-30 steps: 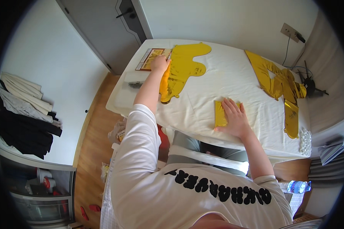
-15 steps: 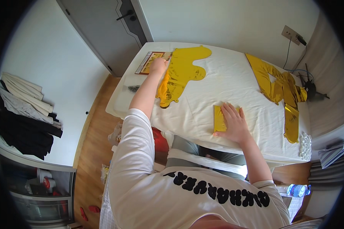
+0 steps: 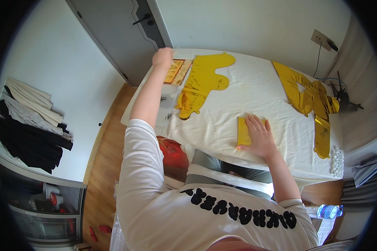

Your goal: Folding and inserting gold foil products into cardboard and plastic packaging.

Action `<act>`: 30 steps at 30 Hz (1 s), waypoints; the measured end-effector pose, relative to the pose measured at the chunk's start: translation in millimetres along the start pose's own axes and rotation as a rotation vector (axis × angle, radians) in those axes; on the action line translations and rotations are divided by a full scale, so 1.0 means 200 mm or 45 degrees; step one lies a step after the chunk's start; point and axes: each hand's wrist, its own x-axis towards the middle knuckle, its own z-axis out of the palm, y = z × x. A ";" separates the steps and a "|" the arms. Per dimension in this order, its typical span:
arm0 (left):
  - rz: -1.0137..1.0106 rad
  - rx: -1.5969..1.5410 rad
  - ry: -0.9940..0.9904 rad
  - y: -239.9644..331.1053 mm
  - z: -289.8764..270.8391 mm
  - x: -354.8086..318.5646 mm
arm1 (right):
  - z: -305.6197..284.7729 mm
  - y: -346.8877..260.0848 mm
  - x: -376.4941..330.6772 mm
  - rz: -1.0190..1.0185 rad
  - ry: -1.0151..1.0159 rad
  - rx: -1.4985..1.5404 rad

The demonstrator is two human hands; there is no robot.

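Note:
At the far left of the table, my left hand [image 3: 162, 58] is closed and raised near the edge. A thin, see-through bit shows beside its fingers, too faint to make out. Below it lies a printed card in yellow and red [image 3: 176, 72], partly under the arm. Just right of the card a flat gold foil balloon [image 3: 201, 81] is spread out, crumpled at its near end. My right hand [image 3: 259, 136] rests flat, fingers stretched, over a folded gold foil piece [image 3: 243, 133] near the front edge. At the right, another gold foil balloon [image 3: 308, 94] lies partly folded.
A white cloth covers the table [image 3: 222, 108]. Clear plastic packaging [image 3: 167, 104] lies at its left side. Clear ring-like plastic pieces [image 3: 337, 162] sit at the right corner, and a black device [image 3: 343, 100] with cables stands behind. A water bottle [image 3: 329, 211] is at lower right.
My left hand has moved left and away from the foil balloon's edge, uncovering more of the printed card and clear packaging. The right hand stays on the folded foil.

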 end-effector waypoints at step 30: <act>-0.792 -1.769 -0.562 0.39 0.17 -1.33 | 0.06 0.02 0.00 -0.054 0.081 -0.064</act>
